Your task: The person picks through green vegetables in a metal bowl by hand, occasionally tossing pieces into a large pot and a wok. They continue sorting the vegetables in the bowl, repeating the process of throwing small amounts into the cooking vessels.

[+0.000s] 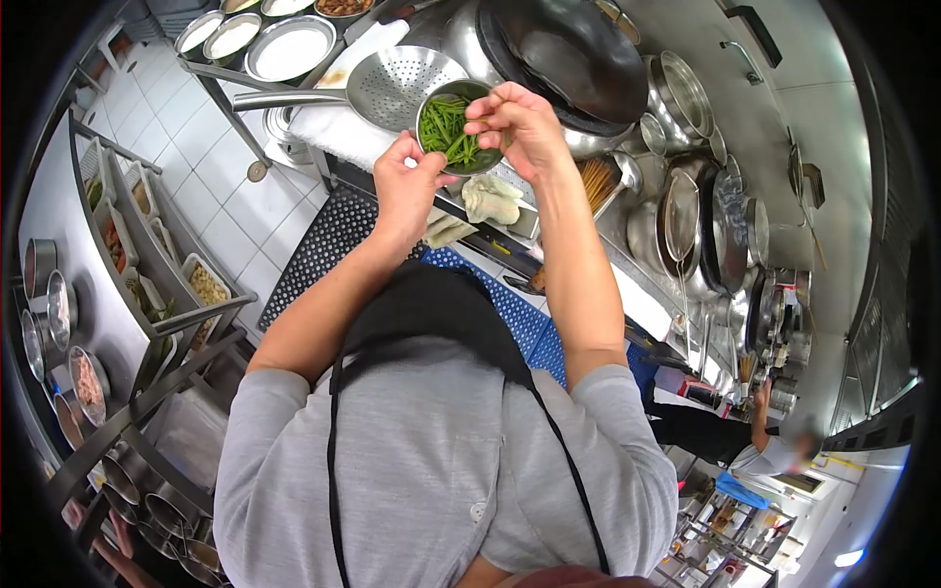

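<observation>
In the head view, a small metal bowl [421,110] holds cut green vegetable strips [446,127], perhaps green beans. My left hand [407,181] grips the bowl's near left rim, thumb toward the inside. Fingers of my right hand [520,127] are bent together over the bowl's right side, at the greens; what lies between the fingertips cannot be made out. Just behind the bowl, a perforated metal strainer ladle [392,83] rests with its handle pointing left. A large dark wok [573,59] stands beyond my right hand.
A folded cloth [490,199] lies on the counter edge below the bowl. Metal trays [289,47] stand at upper left. Pots and strainers [681,216] line the right side. Ingredient bins [206,284] sit at left. Another person [725,431] stands farther along the counter at lower right.
</observation>
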